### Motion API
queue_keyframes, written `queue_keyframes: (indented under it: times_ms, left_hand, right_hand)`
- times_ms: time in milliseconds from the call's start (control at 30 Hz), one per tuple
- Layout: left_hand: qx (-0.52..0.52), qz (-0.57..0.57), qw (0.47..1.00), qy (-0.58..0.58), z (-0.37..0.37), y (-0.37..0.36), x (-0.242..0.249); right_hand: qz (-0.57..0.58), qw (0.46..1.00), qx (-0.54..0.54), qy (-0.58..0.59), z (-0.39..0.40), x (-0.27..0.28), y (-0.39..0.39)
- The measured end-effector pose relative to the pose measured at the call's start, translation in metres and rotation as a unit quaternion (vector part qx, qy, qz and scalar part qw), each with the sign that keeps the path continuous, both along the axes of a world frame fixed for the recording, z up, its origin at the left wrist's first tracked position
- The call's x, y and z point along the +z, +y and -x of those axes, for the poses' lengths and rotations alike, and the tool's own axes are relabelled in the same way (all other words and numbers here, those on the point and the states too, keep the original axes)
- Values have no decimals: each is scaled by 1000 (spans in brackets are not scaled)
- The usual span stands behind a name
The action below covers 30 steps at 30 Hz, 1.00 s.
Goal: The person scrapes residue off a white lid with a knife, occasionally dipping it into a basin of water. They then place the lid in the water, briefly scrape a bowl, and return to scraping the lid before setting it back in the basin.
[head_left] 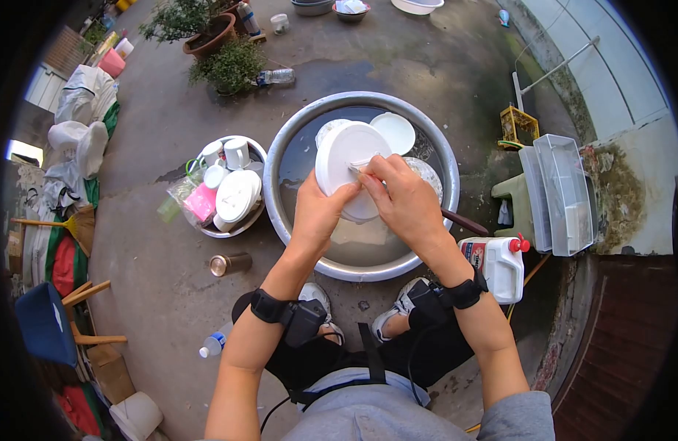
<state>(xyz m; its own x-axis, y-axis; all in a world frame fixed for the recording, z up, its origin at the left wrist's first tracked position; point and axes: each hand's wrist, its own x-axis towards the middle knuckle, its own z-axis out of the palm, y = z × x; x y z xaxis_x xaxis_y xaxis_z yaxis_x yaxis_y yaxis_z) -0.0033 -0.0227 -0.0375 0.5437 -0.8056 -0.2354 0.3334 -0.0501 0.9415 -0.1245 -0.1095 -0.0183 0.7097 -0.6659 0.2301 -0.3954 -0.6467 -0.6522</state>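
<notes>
My left hand (315, 213) grips the edge of a round white lid-like disc (340, 151), thumb on its face, held above a large metal basin (277, 209) of cloudy water. Fingers of my right hand (409, 197) pinch together at the middle of the disc, on a small greyish piece; I cannot tell whether it belongs to the disc. Behind the disc, a white bowl (395, 133) and a patterned dish (427, 175) sit in the basin. A dark handle (465, 222) sticks out over the basin's right rim, its other end hidden by my right hand.
To the left, a smaller basin (259, 151) holds white mugs (237, 153), a pink packet (201, 201) and white ware. A metal flask (230, 264) and a plastic bottle (213, 343) are nearby. At right are a white jug (504, 273) and clear bins (563, 195).
</notes>
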Motion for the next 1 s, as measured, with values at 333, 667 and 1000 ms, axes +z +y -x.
queue_keyframes:
  times_ms: [333, 667, 1000]
  left_hand:
    - [-6, -4, 999, -37, -2, 2, 2]
    - [-105, -83, 989, -62, -33, 3, -2]
    - [-37, -12, 999, -20, -30, 0, 2]
  right_hand:
    - [0, 1000, -16, 21, 6, -1, -3]
    - [15, 997, -22, -73, 8, -12, -23]
    - [128, 991, -20, -35, 5, -9, -18]
